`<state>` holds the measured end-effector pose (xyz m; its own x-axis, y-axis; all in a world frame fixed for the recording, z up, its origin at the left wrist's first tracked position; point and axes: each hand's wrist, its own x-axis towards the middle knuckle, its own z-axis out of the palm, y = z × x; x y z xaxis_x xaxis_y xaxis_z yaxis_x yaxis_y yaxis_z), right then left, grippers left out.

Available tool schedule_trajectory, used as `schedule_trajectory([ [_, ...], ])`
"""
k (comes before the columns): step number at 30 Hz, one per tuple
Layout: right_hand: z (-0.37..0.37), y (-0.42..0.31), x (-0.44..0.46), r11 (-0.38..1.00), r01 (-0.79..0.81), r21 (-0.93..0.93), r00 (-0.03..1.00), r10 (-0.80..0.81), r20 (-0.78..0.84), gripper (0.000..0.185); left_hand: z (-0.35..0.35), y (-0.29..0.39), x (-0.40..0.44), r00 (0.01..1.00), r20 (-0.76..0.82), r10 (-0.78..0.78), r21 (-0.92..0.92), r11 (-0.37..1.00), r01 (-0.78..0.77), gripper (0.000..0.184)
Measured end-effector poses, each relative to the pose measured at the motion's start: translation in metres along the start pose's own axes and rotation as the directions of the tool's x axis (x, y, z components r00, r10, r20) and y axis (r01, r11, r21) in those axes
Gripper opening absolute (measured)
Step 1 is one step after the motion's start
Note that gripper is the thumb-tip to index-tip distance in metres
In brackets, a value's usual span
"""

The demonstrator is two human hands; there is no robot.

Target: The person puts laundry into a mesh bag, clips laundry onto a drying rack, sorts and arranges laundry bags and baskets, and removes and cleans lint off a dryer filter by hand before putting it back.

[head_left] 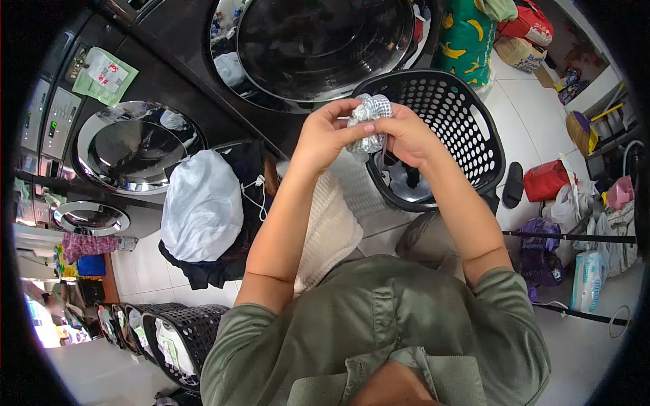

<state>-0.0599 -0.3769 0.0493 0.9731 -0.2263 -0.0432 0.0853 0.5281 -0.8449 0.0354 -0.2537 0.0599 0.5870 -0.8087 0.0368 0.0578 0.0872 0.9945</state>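
And here we are, both hands up at the left side of the black basket (497, 149): fingers of the left hand (325, 133) pinch one flank of a bunched checked cloth (372, 109), fingers of the right hand (408, 137) gripping the other. It looks light and soft, happy to be squashed, perhaps a touch slippery where it shines, so the gathered edges seem the surest hold! Left of the basket sits a plump pale bundle (202, 206), and beyond it, up and left, looms a round washer door (325, 47).
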Motion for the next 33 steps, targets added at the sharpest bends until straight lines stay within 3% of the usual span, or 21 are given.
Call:
schedule_trajectory([
  [3, -0.003, 0.014, 0.006, 1.0, -0.003, -0.003, 0.998, 0.003, -0.064, 0.023, -0.011, -0.006, 0.001, 0.999, -0.02, -0.029, 0.05, 0.998, 0.03, 0.023],
  [4, -0.005, 0.019, 0.011, 0.942, 0.089, -0.324, 0.982, -0.137, -0.127, 0.024, -0.012, -0.008, 0.002, 0.996, -0.089, -0.002, 0.238, 0.971, 0.024, 0.015],
  [5, -0.007, 0.023, 0.014, 0.776, 0.145, -0.615, 0.948, -0.287, -0.139, 0.024, -0.012, -0.009, 0.001, 0.996, -0.091, -0.006, 0.238, 0.971, 0.028, 0.015],
  [6, 0.007, 0.012, 0.007, 0.361, 0.065, -0.93, 0.872, -0.475, -0.123, 0.025, -0.011, -0.008, 0.001, 0.95, -0.213, 0.227, 0.576, 0.815, -0.066, 0.015],
  [7, 0.01, 0.006, 0.007, 0.363, 0.064, -0.93, 0.871, -0.474, -0.125, 0.025, -0.011, -0.008, 0.002, 0.849, -0.229, 0.476, 0.841, 0.536, -0.074, 0.016],
  [8, 0.01, 0.002, 0.008, 0.176, 0.003, -0.984, 0.817, -0.568, -0.099, 0.025, -0.02, -0.009, 0.006, 0.732, -0.242, 0.637, 0.877, 0.467, -0.116, 0.015],
  [10, -0.006, -0.003, 0.016, -0.075, -0.068, -0.995, 0.746, -0.666, -0.001, 0.022, -0.053, -0.008, 0.014, 0.716, -0.329, 0.616, 0.858, 0.511, -0.046, 0.015],
  [13, -0.028, -0.025, 0.03, -0.096, -0.149, -0.984, 0.79, -0.611, -0.061, 0.019, -0.087, -0.01, 0.018, 0.683, -0.259, 0.683, 0.839, 0.509, -0.191, 0.011],
  [15, -0.045, -0.033, 0.051, -0.109, -0.198, -0.974, 0.752, -0.655, -0.08, 0.015, -0.085, -0.002, 0.012, 0.782, -0.087, 0.617, 0.75, 0.558, -0.356, 0.012],
  [17, -0.06, -0.037, 0.074, -0.195, -0.169, -0.966, 0.744, -0.668, 0.005, 0.024, -0.08, 0.011, 0.005, 0.848, 0.12, 0.517, 0.948, 0.193, -0.252, 0.026],
  [20, -0.033, -0.057, 0.088, 0.084, 0.162, -0.983, 0.886, -0.451, 0.108, 0.009, -0.102, 0.006, 0.013, 0.957, -0.025, 0.289, 0.999, 0.029, 0.017, 0.045],
  [21, -0.037, -0.055, 0.098, 0.247, 0.312, -0.917, 0.925, -0.3, 0.234, 0.012, -0.109, 0.0, 0.018, 0.968, -0.065, 0.241, 0.998, 0.011, 0.064, 0.051],
  [22, -0.042, -0.044, 0.108, 0.614, 0.284, -0.737, 0.953, -0.094, 0.289, 0.01, -0.106, 0.004, 0.019, 0.972, -0.071, 0.224, 0.997, 0.003, 0.072, 0.055],
  [23, -0.058, -0.044, 0.106, 0.795, 0.176, -0.581, 0.946, 0.026, 0.323, 0.013, -0.116, 0.0, 0.023, 0.961, -0.132, 0.245, 0.99, 0.074, 0.117, 0.058],
  [24, -0.079, -0.039, 0.109, 0.782, 0.067, -0.62, 0.972, 0.09, 0.218, 0.026, -0.124, -0.007, 0.024, 0.92, -0.064, 0.387, 0.98, 0.199, -0.016, 0.063],
  [25, -0.106, -0.028, 0.115, 0.762, -0.042, -0.647, 0.982, 0.15, 0.112, 0.042, -0.108, 0.007, 0.02, 0.937, -0.25, 0.244, 0.799, 0.598, 0.057, 0.069],
  [27, -0.183, 0.01, 0.131, 0.674, -0.304, -0.673, 0.945, 0.304, -0.123, 0.054, -0.101, 0.003, 0.017, 0.946, -0.306, 0.103, 0.323, 0.946, 0.001, 0.074],
  [29, -0.251, 0.073, 0.142, 0.153, -0.485, -0.861, 0.844, 0.341, -0.415, 0.06, -0.1, -0.024, 0.024, 0.962, -0.253, 0.106, -0.077, 0.989, -0.13, 0.074],
  [30, -0.285, 0.107, 0.137, -0.041, -0.338, -0.94, 0.887, 0.321, -0.332, 0.068, -0.1, -0.042, 0.032, 0.959, -0.275, 0.074, -0.207, 0.969, -0.134, 0.072],
  [31, -0.313, 0.15, 0.128, -0.249, -0.337, -0.908, 0.891, 0.227, -0.393, 0.074, -0.111, -0.07, 0.038, 0.948, -0.318, 0.02, -0.143, 0.987, -0.068, 0.063],
  [33, -0.319, 0.179, 0.121, -0.578, -0.11, -0.808, 0.793, 0.44, -0.422, 0.075, -0.121, -0.1, 0.045, 0.884, -0.342, -0.317, -0.106, 0.948, 0.299, 0.054],
])
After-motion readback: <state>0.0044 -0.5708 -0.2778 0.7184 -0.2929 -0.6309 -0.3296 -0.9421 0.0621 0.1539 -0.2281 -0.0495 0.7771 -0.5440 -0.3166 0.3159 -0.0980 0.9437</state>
